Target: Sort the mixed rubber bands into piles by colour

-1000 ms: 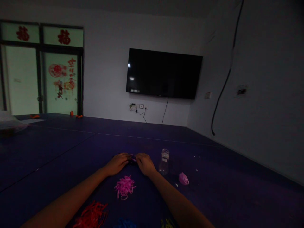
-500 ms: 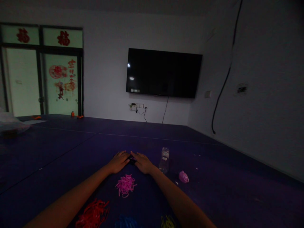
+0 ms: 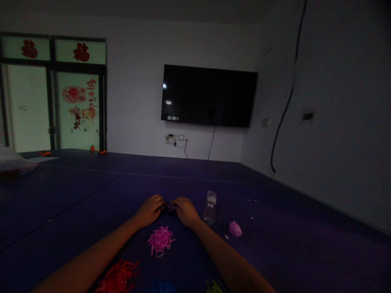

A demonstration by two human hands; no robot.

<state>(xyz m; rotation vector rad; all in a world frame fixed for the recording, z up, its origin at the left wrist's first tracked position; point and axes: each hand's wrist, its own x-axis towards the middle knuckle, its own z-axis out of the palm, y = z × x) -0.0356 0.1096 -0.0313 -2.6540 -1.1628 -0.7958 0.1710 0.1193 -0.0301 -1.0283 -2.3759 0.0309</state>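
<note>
Both hands rest on the dark purple surface, one on each side of a small dark bundle [image 3: 171, 208], apparently rubber bands, with a few lilac strands showing. My left hand [image 3: 149, 211] has its fingers bent and closed at the left edge of this bundle. From the other side, the curled fingers of my right hand [image 3: 187, 211] hold it too; the fingertips are partly lost in the dim light. Closer to me is a loose heap of pink rubber bands [image 3: 160, 241]. Red bands [image 3: 118, 277], blue bands [image 3: 161, 286] and yellow-green bands [image 3: 214, 286] lie between my forearms.
A clear bottle [image 3: 210, 208] stands beside my right hand, and a pink rounded object [image 3: 235, 228] lies further right. White scraps dot the surface nearby. A plastic bag [image 3: 14, 160] sits far left. Small orange items [image 3: 102, 152] lie near the back edge, below a wall-mounted screen.
My hands have gone from flat, stretched fingers nearly meeting over the bundle to bent fingers slightly further apart. More of the dark bundle and its lilac strands now shows.
</note>
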